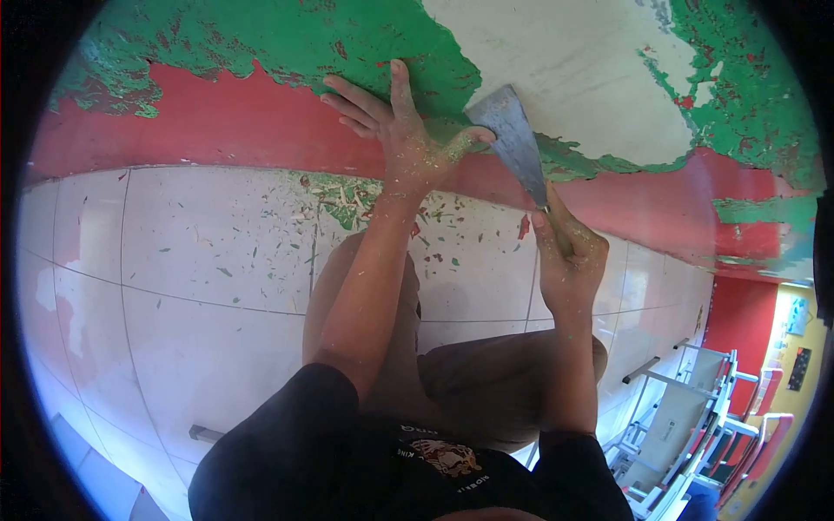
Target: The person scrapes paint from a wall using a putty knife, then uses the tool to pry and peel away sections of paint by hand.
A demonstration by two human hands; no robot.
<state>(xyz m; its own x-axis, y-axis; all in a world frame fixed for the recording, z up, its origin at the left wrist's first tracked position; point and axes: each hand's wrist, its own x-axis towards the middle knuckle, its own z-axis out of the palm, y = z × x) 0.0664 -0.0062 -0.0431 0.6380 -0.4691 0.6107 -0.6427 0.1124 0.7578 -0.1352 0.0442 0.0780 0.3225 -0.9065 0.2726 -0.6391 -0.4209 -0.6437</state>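
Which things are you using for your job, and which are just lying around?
Being used:
- scraper, in the right hand
- left hand, spread against the surface
- green, red and pale surface

Just lying or standing about:
- paint flakes on the floor tiles
- metal-framed furniture, off to the right

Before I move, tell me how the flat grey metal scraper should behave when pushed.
The scraper is probably mostly stiff, being metal that looks straight. It seems light for its width, being so flat. It may twist, since the right hand grips its narrow end.
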